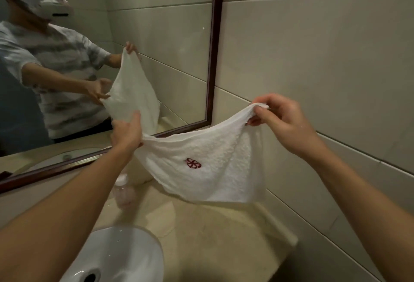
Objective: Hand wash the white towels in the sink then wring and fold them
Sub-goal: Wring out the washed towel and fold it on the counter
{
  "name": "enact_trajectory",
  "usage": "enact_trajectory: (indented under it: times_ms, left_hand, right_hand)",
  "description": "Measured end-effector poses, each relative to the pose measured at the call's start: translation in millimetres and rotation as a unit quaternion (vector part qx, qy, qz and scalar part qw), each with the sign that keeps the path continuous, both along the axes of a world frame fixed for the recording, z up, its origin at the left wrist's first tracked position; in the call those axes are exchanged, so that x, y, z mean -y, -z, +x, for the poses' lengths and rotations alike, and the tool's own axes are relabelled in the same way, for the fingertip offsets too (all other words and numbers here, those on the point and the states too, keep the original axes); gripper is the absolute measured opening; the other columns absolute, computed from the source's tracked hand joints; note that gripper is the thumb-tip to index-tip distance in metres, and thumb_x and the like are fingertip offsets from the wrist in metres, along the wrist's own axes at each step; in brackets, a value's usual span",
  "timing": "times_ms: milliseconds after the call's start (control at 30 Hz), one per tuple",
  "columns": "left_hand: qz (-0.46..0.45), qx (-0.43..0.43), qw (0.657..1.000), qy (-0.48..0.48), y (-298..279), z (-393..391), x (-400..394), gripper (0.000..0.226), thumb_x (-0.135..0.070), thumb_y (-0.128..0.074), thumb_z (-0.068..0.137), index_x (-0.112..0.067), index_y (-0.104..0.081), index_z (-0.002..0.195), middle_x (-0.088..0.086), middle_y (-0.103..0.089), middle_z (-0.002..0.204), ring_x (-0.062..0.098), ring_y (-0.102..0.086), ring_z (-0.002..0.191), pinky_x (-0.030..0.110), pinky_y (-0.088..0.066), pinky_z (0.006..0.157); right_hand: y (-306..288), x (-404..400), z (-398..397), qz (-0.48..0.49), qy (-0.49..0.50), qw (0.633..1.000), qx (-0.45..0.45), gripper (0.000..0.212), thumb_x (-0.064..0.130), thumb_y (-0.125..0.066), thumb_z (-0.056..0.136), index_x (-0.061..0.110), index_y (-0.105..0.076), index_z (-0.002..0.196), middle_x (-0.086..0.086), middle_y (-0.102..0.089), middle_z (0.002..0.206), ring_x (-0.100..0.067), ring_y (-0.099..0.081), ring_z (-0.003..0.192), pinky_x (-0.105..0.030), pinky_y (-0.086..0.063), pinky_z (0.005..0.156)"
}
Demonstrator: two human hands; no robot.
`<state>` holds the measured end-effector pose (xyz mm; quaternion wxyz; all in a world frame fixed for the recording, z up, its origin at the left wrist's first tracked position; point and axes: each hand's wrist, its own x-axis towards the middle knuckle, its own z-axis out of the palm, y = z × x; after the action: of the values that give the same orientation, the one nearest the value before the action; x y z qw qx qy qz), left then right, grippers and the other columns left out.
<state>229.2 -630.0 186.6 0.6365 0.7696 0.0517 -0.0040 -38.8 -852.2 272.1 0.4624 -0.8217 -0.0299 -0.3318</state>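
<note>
A white towel (215, 165) with a small red emblem hangs spread in the air above the beige counter (212, 237). My left hand (126, 132) grips its left corner near the mirror's lower frame. My right hand (282, 120) pinches the right corner higher up, close to the tiled wall. The towel sags between the two hands. The white sink (125, 257) lies below at the lower left, with its dark drain showing.
A large dark-framed mirror (210, 57) covers the left wall and reflects the person and towel. A clear plastic bottle (123, 192) stands on the counter behind my left forearm. Tiled wall runs along the right.
</note>
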Motion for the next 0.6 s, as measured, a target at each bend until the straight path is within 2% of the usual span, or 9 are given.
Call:
enact_trajectory:
  times_ms: [67, 133, 200, 300, 367, 433, 500, 567, 600]
  left_hand:
    - [0.112, 0.057, 0.992, 0.02, 1.0, -8.6, 12.0, 0.064, -0.05, -0.069, 0.083, -0.009, -0.044, 0.126, 0.011, -0.056, 0.123, 0.036, -0.057, 0.109, 0.047, -0.051, 0.094]
    - [0.156, 0.087, 0.982, 0.058, 0.3, -17.9, 23.2, 0.043, -0.023, -0.068, 0.088, -0.011, -0.045, 0.122, 0.014, -0.056, 0.123, 0.038, -0.056, 0.109, 0.044, -0.05, 0.093]
    - [0.156, 0.122, 0.972, 0.125, -9.3, -30.5, 30.9, 0.034, -0.015, -0.061, 0.092, -0.017, -0.044, 0.121, 0.011, -0.054, 0.114, 0.035, -0.056, 0.101, 0.039, -0.05, 0.085]
    - [0.116, 0.197, 0.937, 0.265, -33.3, -54.7, 33.7, 0.039, -0.018, -0.06, 0.094, -0.027, -0.037, 0.125, 0.007, -0.056, 0.108, 0.024, -0.058, 0.087, 0.034, -0.048, 0.073]
    - [0.049, 0.187, 0.902, 0.386, -51.3, -74.7, 30.7, 0.051, -0.012, -0.059, 0.095, -0.031, -0.028, 0.13, 0.014, -0.06, 0.103, 0.021, -0.06, 0.076, 0.034, -0.052, 0.06]
    - [0.046, 0.196, 0.855, 0.477, -65.7, -92.5, 27.8, 0.06, -0.006, -0.058, 0.096, -0.029, -0.021, 0.138, 0.02, -0.061, 0.106, 0.023, -0.061, 0.076, 0.035, -0.054, 0.063]
    - [0.055, 0.22, 0.816, 0.531, -77.1, -105.3, 24.7, 0.069, -0.008, -0.061, 0.095, -0.026, -0.016, 0.144, 0.018, -0.062, 0.11, 0.024, -0.062, 0.083, 0.036, -0.055, 0.072]
    - [0.062, 0.23, 0.794, 0.559, -86.3, -109.1, 20.8, 0.075, -0.007, -0.06, 0.095, -0.024, -0.009, 0.148, 0.007, -0.066, 0.108, 0.017, -0.064, 0.087, 0.03, -0.054, 0.076]
    - [0.074, 0.226, 0.788, 0.568, -90.5, -108.9, 18.6, 0.079, -0.005, -0.057, 0.096, -0.024, -0.004, 0.151, -0.001, -0.068, 0.105, 0.012, -0.065, 0.089, 0.026, -0.053, 0.078]
  right_hand:
    - [-10.0, -16.6, -5.7, -0.001, -0.056, 0.998, -0.001, 0.017, -0.003, -0.052, 0.1, 0.008, -0.064, 0.098, -0.001, -0.07, 0.082, -0.012, -0.068, 0.075, -0.027, -0.057, 0.075]
    - [-18.8, -27.3, -8.8, -0.008, -0.109, 0.994, -0.02, 0.015, -0.002, -0.052, 0.099, 0.006, -0.064, 0.097, 0.0, -0.071, 0.079, -0.012, -0.067, 0.072, -0.027, -0.055, 0.073]
    - [-22.2, -27.7, -4.8, -0.008, -0.125, 0.991, -0.056, 0.015, -0.002, -0.051, 0.099, 0.006, -0.064, 0.097, 0.001, -0.071, 0.076, -0.013, -0.067, 0.067, -0.026, -0.055, 0.068]
    - [-9.1, -23.2, 8.1, 0.003, -0.106, 0.989, -0.107, 0.013, -0.002, -0.052, 0.1, 0.004, -0.063, 0.098, 0.001, -0.068, 0.067, -0.012, -0.065, 0.06, -0.023, -0.052, 0.06]
    - [4.1, -27.0, 17.7, -0.008, -0.098, 0.988, -0.12, 0.01, -0.002, -0.054, 0.099, 0.0, -0.063, 0.098, 0.002, -0.064, 0.062, -0.009, -0.06, 0.055, -0.019, -0.047, 0.056]
    - [14.0, -36.6, 29.1, -0.027, -0.086, 0.99, -0.108, 0.008, 0.007, -0.059, 0.098, 0.003, -0.066, 0.096, 0.002, -0.063, 0.066, -0.009, -0.059, 0.056, -0.023, -0.048, 0.058]
    - [19.0, -44.0, 42.3, -0.092, -0.017, 0.992, -0.085, 0.015, 0.024, -0.06, 0.093, 0.012, -0.069, 0.097, 0.004, -0.063, 0.08, -0.01, -0.06, 0.07, -0.026, -0.048, 0.068]
    - [17.5, -46.0, 49.7, -0.154, 0.053, 0.985, -0.06, 0.013, 0.028, -0.062, 0.095, 0.019, -0.071, 0.1, 0.004, -0.055, 0.101, -0.009, -0.055, 0.096, -0.01, -0.04, 0.077]
    - [15.2, -47.0, 51.4, -0.162, 0.044, 0.984, -0.055, 0.01, 0.024, -0.063, 0.096, 0.021, -0.07, 0.101, 0.003, -0.052, 0.111, -0.008, -0.051, 0.108, -0.005, -0.039, 0.082]
